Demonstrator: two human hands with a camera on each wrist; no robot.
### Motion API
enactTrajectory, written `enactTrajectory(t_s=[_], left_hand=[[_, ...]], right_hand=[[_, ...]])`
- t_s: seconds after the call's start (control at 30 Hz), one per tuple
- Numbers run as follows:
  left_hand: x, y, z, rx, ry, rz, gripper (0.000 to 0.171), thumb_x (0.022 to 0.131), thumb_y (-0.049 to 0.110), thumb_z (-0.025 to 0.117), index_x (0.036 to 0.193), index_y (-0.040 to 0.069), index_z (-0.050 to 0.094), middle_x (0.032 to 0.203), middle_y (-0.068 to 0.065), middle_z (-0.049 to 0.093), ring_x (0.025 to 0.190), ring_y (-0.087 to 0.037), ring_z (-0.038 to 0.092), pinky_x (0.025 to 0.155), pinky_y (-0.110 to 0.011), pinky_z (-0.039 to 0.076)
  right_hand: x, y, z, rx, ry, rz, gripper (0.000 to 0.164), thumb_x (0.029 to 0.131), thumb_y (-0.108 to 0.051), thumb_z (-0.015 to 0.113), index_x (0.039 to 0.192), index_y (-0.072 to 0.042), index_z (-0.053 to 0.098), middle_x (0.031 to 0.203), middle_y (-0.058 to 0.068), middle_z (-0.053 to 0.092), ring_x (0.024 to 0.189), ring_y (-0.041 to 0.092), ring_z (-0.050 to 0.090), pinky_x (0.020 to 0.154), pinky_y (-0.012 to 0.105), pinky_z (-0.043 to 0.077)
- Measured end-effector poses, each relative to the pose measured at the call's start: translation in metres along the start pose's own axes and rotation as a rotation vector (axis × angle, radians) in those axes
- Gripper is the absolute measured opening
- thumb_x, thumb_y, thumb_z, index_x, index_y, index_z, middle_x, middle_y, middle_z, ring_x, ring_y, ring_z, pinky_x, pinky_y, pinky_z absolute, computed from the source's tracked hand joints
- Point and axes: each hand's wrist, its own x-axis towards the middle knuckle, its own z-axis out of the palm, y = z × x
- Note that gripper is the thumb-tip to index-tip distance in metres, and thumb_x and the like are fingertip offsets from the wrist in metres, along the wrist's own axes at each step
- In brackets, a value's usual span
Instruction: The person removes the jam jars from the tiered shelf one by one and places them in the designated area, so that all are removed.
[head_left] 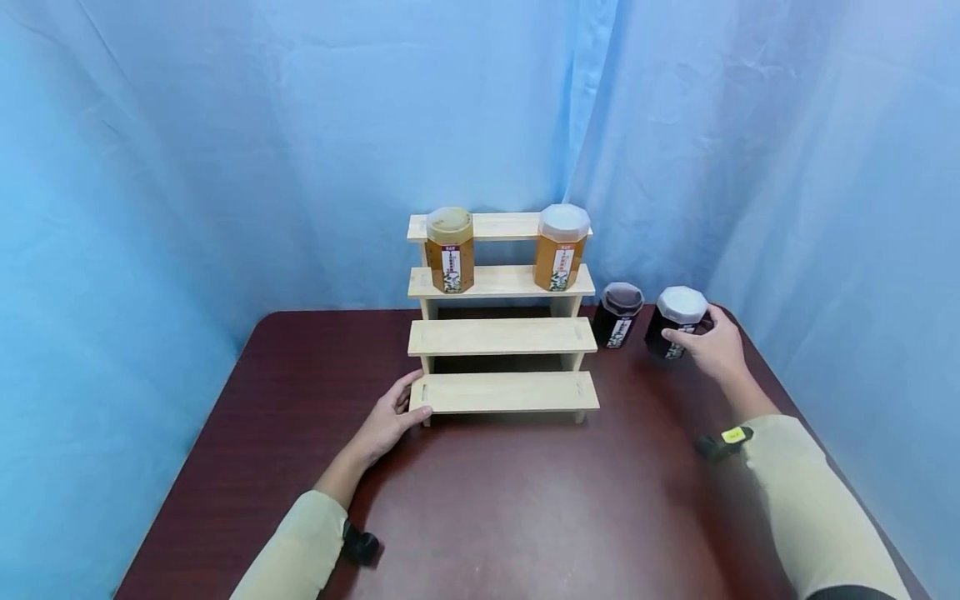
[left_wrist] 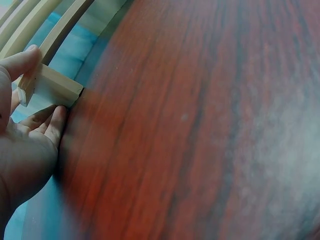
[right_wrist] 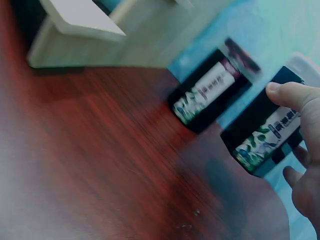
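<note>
Clasping white-lidded jar (head_left: pixel 674 315) in right hand (head_left: pixel 717 347) | with second jar (head_left: pixel 619 317) just left of grip | gripping wooden rack's bottom step (head_left: pixel 504 392) with left hand (head_left: pixel 387 423)

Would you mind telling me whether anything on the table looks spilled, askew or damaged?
Nothing stands out: the wooden stand and the two amber jars on it are upright, no spill shows on the table, and the white-lidded dark jar in the right hand shows no visible damage.

Held jar (right_wrist: pixel 263 127) seemingly black, white-lidded; table (head_left: pixel 540 500) red-brown, dark-streaked.
</note>
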Motion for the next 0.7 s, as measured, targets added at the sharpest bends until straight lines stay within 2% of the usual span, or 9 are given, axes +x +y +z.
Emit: enactTrajectory(t_s=[0.27, 0.53, 0.6, 0.7], left_hand=[[0.0, 0.0, 0.0, -0.003, -0.003, 0.004, 0.071, 0.096, 0.012, 0.071, 0.157, 0.015, 0.036, 0.157, -0.018, 0.038, 0.146, -0.032, 0.032, 0.116, -0.052, 0.026], [0.002, 0.001, -0.001, -0.007, -0.006, -0.036, 0.073, 0.097, 0.01, 0.069, 0.159, 0.013, 0.031, 0.159, -0.019, 0.034, 0.148, -0.032, 0.027, 0.118, -0.052, 0.022], [0.001, 0.005, -0.001, 0.003, -0.012, -0.047, 0.074, 0.097, 0.01, 0.069, 0.159, 0.012, 0.03, 0.16, -0.02, 0.032, 0.148, -0.033, 0.026, 0.118, -0.053, 0.021], [-0.005, 0.019, -0.001, 0.01, -0.023, -0.054, 0.073, 0.097, 0.01, 0.069, 0.159, 0.009, 0.03, 0.16, -0.021, 0.032, 0.148, -0.034, 0.025, 0.118, -0.053, 0.021]], right_hand=[[0.024, 0.015, -0.001, -0.014, -0.018, 0.015, 0.093, 0.089, -0.036, 0.078, 0.157, 0.003, 0.028, 0.152, 0.03, 0.039, 0.137, 0.046, 0.04, 0.105, 0.058, 0.039], [0.037, 0.023, -0.01, -0.011, 0.005, 0.05, 0.09, 0.09, -0.034, 0.078, 0.156, 0.003, 0.029, 0.151, 0.03, 0.04, 0.136, 0.044, 0.042, 0.105, 0.054, 0.039], [0.04, 0.025, -0.01, -0.011, 0.012, 0.058, 0.089, 0.09, -0.033, 0.078, 0.155, 0.004, 0.031, 0.15, 0.03, 0.042, 0.135, 0.042, 0.043, 0.105, 0.052, 0.039], [0.043, 0.028, -0.008, -0.004, 0.022, 0.073, 0.087, 0.089, -0.032, 0.079, 0.154, 0.003, 0.034, 0.149, 0.029, 0.044, 0.133, 0.04, 0.044, 0.103, 0.048, 0.04]])
